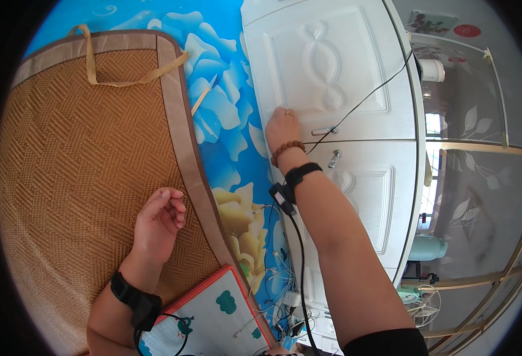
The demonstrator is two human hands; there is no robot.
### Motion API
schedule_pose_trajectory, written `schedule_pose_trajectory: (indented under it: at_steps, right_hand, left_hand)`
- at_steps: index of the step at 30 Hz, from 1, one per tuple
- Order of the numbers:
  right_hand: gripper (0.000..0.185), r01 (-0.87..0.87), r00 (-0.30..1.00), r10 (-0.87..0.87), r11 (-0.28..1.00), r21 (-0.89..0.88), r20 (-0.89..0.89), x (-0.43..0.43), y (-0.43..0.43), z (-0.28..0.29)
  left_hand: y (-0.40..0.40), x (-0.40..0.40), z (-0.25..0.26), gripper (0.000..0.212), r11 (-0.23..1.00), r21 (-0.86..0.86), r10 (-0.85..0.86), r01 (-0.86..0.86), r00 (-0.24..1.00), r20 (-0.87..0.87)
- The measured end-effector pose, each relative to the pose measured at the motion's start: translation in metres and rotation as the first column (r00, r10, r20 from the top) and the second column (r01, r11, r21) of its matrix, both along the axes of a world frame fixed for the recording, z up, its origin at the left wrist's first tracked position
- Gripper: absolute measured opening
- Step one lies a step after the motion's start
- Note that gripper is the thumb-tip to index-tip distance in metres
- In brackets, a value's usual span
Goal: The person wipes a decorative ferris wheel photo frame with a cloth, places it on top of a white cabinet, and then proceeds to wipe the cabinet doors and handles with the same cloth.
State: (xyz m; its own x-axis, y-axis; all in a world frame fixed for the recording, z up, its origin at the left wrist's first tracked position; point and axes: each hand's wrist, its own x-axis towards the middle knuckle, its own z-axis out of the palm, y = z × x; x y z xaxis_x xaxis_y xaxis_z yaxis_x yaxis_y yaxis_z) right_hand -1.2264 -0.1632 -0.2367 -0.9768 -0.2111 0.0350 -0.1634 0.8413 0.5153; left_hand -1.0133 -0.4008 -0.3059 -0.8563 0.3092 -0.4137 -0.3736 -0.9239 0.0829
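My left hand (pixel 160 222), palm turned up and fingers loosely curled, is over a brown woven mat (pixel 96 147) with a fabric border. Nothing is held in it. My right hand (pixel 283 129) reaches to the lower edge of a white cabinet door (pixel 345 58) with moulded panels. It is slightly blurred, and its fingertips are hidden, so what they touch is unclear. A ring and a bead bracelet (pixel 287 150) are on that hand and wrist. Close by are two metal door handles (pixel 325 131). Each forearm carries a black strap with a cabled device (pixel 284 199).
A wooden stick (pixel 200 101) lies on the blue flower-patterned floor (pixel 225 151). Tangled cables and a white power strip (pixel 292 299) lie along the cabinet's base. A red-edged white mat (pixel 212 311) overlaps the woven one. A thin black cable (pixel 367 95) crosses the cabinet doors.
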Motion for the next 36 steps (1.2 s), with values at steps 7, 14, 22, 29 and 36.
schedule_pose_trajectory:
  at_steps: [7, 14, 22, 29, 36]
  right_hand:
    - [0.017, -0.265, 0.963, 0.263, 0.902, 0.342, 0.053, 0.032, 0.023, 0.012]
    - [0.014, -0.232, 0.959, 0.118, 0.849, 0.475, 0.259, 0.054, 0.026, 0.021]
    - [0.011, -0.306, 0.944, 0.207, 0.844, 0.441, 0.258, 0.031, 0.008, 0.046]
    - [0.01, -0.189, 0.958, 0.066, 0.878, 0.44, 0.28, -0.001, -0.003, 0.036]
    - [0.01, -0.224, 0.961, 0.146, 0.909, 0.351, 0.234, -0.04, -0.013, 0.017]
  left_hand:
    - [0.002, -0.001, 0.006, 0.019, 0.999, 0.012, -0.042, 0.042, 0.999, 0.017]
    - [0.002, -0.001, 0.006, 0.019, 0.999, 0.033, -0.037, 0.036, 0.999, 0.012]
    - [0.004, 0.001, 0.002, 0.018, 0.997, 0.061, -0.038, 0.039, 0.999, -0.012]
    - [0.0, 0.0, 0.007, 0.019, 0.996, 0.088, -0.027, 0.024, 0.999, 0.039]
    - [-0.001, 0.0, 0.007, 0.02, 0.995, 0.094, -0.037, 0.03, 0.997, 0.067]
